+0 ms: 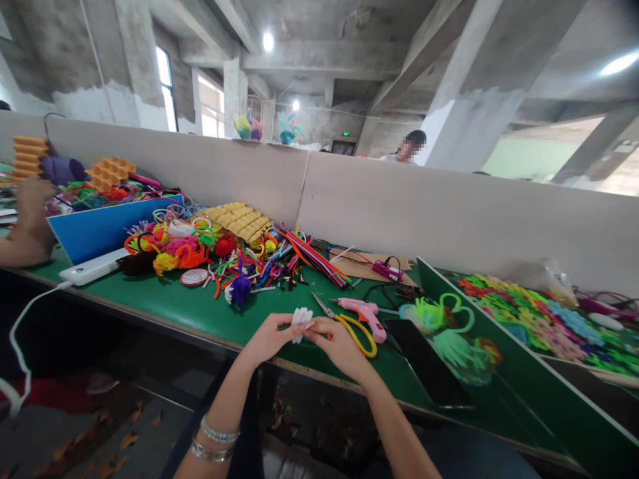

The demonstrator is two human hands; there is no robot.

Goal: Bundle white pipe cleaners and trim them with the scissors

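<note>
1. Filling the foreground from side to side, the green table carries everything in reach of the person's hands.
2. Running behind it is a pale partition.
3. Standing on the table, a green divider slants along the right and a blue divider along the left.
4. Near the blue divider lies a heap of fuzzy craft pieces in many colours, with a yellow bumpy tray at its back.
5. A dark phone lies to the right of the hands, beside some pale green fuzzy pieces.
6. The left hand grips the white bundle from its left side, thumb and fingers pinched on it; the right hand meets it from the other side, its fingertips also closed on the bundle.
7. Just beyond the right hand lie a yellow-handled cutting tool, pointed end away from the person, and a pink glue gun.
8. Smallest is the white bundle of short fuzzy strands, held upright between both hands at the table's near edge.
</note>
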